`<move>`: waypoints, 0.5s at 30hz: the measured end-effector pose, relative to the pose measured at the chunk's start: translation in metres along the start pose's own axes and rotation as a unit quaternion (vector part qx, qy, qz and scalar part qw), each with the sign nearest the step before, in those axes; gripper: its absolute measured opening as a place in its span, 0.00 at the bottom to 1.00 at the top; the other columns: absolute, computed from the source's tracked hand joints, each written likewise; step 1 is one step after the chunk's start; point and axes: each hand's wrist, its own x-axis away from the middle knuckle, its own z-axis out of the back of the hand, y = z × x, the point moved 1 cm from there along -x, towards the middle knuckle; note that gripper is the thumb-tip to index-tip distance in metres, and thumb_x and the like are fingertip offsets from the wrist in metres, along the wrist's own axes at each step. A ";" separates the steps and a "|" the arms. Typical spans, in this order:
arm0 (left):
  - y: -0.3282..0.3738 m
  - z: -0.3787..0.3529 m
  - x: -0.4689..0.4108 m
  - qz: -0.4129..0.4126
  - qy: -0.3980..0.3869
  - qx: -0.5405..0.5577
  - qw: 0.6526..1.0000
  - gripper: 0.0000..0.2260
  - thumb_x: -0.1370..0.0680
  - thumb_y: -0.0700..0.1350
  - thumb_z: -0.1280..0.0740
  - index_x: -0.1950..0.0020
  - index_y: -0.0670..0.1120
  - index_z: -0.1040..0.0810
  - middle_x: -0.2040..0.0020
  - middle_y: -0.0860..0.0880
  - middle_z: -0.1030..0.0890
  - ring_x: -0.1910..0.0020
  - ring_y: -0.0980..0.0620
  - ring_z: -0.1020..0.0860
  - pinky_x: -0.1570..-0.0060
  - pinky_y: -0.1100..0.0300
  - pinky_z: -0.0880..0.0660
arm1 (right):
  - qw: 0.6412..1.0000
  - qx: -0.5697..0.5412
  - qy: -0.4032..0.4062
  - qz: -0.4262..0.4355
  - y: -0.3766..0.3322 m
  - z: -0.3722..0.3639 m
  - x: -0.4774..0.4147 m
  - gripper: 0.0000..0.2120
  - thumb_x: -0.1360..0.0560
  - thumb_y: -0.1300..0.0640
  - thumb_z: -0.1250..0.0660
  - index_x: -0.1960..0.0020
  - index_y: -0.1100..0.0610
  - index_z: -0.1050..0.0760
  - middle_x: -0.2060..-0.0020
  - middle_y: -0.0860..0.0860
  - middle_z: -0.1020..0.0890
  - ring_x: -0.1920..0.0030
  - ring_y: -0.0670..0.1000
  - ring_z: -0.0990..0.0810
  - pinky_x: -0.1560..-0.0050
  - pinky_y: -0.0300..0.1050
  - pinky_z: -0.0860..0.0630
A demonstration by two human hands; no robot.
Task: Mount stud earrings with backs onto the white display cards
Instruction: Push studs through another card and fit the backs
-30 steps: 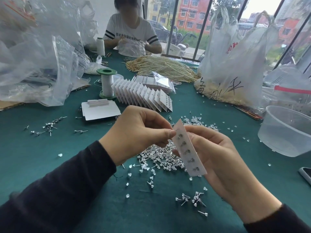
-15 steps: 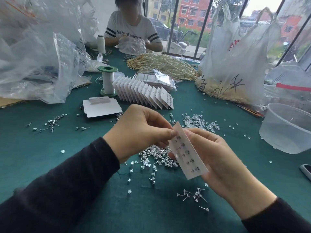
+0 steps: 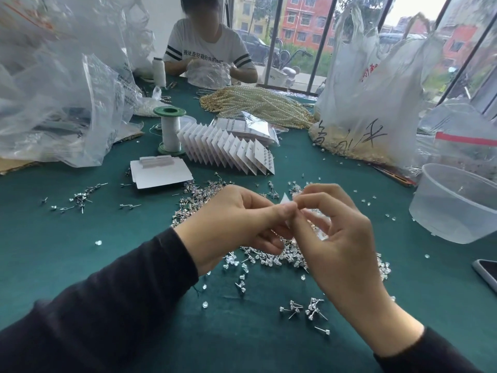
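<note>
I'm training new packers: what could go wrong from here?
1. Both the left hand and right hand pinch the display card over the pile of loose studs; anything that slips would likely vanish into it.
2. The hands cover most of the card, so it may crease.
3. The left sleeve lies close to scattered clear backs and could sweep them.

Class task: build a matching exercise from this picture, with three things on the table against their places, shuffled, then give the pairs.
1 green-capped white thread spool
2 clear round plastic tub
3 cream pearl bead strands

A behind the fanned white display cards
B left of those cards
C at the right edge of the green table

Pairs: 1-B, 2-C, 3-A
</note>
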 end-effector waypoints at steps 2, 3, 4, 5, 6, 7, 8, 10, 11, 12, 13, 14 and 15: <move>-0.001 0.000 -0.001 0.004 -0.005 0.010 1.000 0.12 0.32 0.48 0.32 0.61 0.40 0.16 0.65 0.45 0.16 0.70 0.54 0.20 0.70 0.66 0.23 | 1.000 -0.001 -0.008 -0.005 0.003 0.002 -0.002 0.02 0.30 0.62 0.29 0.60 0.55 0.20 0.57 0.49 0.22 0.53 0.48 0.21 0.52 0.48 0.22; -0.002 0.002 -0.001 0.008 -0.003 0.016 1.000 0.10 0.30 0.45 0.33 0.61 0.39 0.17 0.66 0.45 0.16 0.71 0.54 0.20 0.70 0.65 0.23 | 1.000 -0.017 -0.016 -0.007 0.003 0.005 -0.005 0.04 0.30 0.63 0.29 0.59 0.55 0.19 0.57 0.49 0.22 0.53 0.47 0.21 0.51 0.45 0.23; -0.002 0.003 -0.002 0.014 0.005 0.022 1.000 0.09 0.28 0.42 0.34 0.62 0.38 0.17 0.68 0.45 0.17 0.71 0.53 0.20 0.70 0.65 0.22 | 0.999 -0.032 -0.017 -0.007 0.002 0.009 -0.009 0.04 0.29 0.63 0.30 0.57 0.55 0.19 0.56 0.49 0.21 0.52 0.45 0.21 0.51 0.41 0.23; -0.003 0.005 -0.002 0.021 0.018 0.027 0.999 0.09 0.26 0.40 0.35 0.62 0.38 0.18 0.69 0.44 0.17 0.72 0.53 0.20 0.71 0.65 0.22 | 0.999 -0.045 -0.008 -0.007 0.002 0.017 -0.014 0.05 0.29 0.63 0.31 0.56 0.55 0.19 0.55 0.48 0.21 0.51 0.42 0.22 0.52 0.35 0.25; -0.003 0.007 -0.003 0.030 0.033 0.032 0.998 0.10 0.26 0.39 0.36 0.63 0.38 0.18 0.70 0.43 0.17 0.73 0.52 0.20 0.72 0.64 0.22 | 0.998 -0.055 0.012 -0.014 0.003 0.028 -0.020 0.06 0.28 0.64 0.32 0.55 0.54 0.20 0.55 0.47 0.20 0.53 0.39 0.22 0.54 0.30 0.26; -0.004 0.008 -0.003 0.040 0.047 0.038 0.997 0.10 0.25 0.38 0.36 0.63 0.37 0.18 0.70 0.42 0.18 0.73 0.51 0.20 0.73 0.64 0.22 | 0.997 -0.057 0.036 -0.032 0.006 0.040 -0.027 0.08 0.27 0.65 0.32 0.55 0.53 0.20 0.56 0.46 0.19 0.56 0.36 0.21 0.57 0.26 0.27; -0.004 0.009 -0.004 0.051 0.057 0.041 0.996 0.10 0.25 0.38 0.37 0.62 0.36 0.19 0.70 0.41 0.18 0.74 0.50 0.20 0.74 0.64 0.22 | 0.996 -0.033 0.049 -0.059 0.011 0.053 -0.033 0.10 0.27 0.65 0.31 0.56 0.50 0.20 0.59 0.43 0.18 0.60 0.35 0.21 0.61 0.24 0.28; -0.005 0.009 -0.005 0.070 0.072 0.041 0.994 0.10 0.24 0.38 0.38 0.60 0.34 0.21 0.69 0.40 0.17 0.75 0.50 0.20 0.76 0.64 0.23 | 0.987 0.101 0.000 -0.123 0.025 0.074 -0.040 0.11 0.28 0.64 0.30 0.60 0.47 0.20 0.65 0.41 0.18 0.67 0.36 0.22 0.67 0.24 0.30; -0.006 0.010 -0.006 0.077 0.080 0.038 0.993 0.10 0.23 0.39 0.39 0.59 0.34 0.22 0.70 0.40 0.18 0.77 0.50 0.21 0.78 0.64 0.24 | 0.971 0.172 -0.054 -0.156 0.032 0.080 -0.042 0.11 0.29 0.63 0.30 0.62 0.47 0.20 0.66 0.41 0.18 0.68 0.38 0.22 0.69 0.25 0.30; -0.007 0.010 -0.006 0.083 0.087 0.032 0.992 0.10 0.23 0.39 0.39 0.57 0.34 0.23 0.71 0.40 0.18 0.78 0.50 0.22 0.80 0.65 0.25 | 0.951 0.223 -0.108 -0.185 0.039 0.084 -0.041 0.10 0.29 0.62 0.30 0.62 0.48 0.19 0.67 0.43 0.18 0.67 0.39 0.22 0.68 0.27 0.29; -0.007 0.010 -0.006 0.087 0.094 0.025 0.991 0.09 0.22 0.39 0.39 0.57 0.34 0.25 0.72 0.40 0.19 0.80 0.50 0.23 0.81 0.65 0.27 | 0.933 0.247 -0.156 -0.210 0.043 0.085 -0.041 0.09 0.29 0.62 0.30 0.63 0.50 0.19 0.67 0.44 0.18 0.66 0.41 0.21 0.66 0.31 0.27; -0.008 0.011 -0.006 0.090 0.100 0.019 0.991 0.09 0.22 0.40 0.39 0.57 0.35 0.25 0.73 0.40 0.19 0.81 0.51 0.24 0.83 0.66 0.28 | 0.917 0.259 -0.198 -0.232 0.045 0.084 -0.039 0.08 0.29 0.61 0.30 0.64 0.50 0.19 0.67 0.45 0.18 0.66 0.43 0.21 0.65 0.34 0.25; -0.008 0.011 -0.006 0.091 0.105 0.016 0.990 0.08 0.22 0.40 0.39 0.57 0.35 0.26 0.73 0.40 0.19 0.82 0.51 0.25 0.84 0.67 0.29 | 0.901 0.268 -0.236 -0.247 0.046 0.082 -0.037 0.07 0.30 0.60 0.30 0.64 0.50 0.19 0.68 0.46 0.18 0.67 0.43 0.21 0.66 0.35 0.25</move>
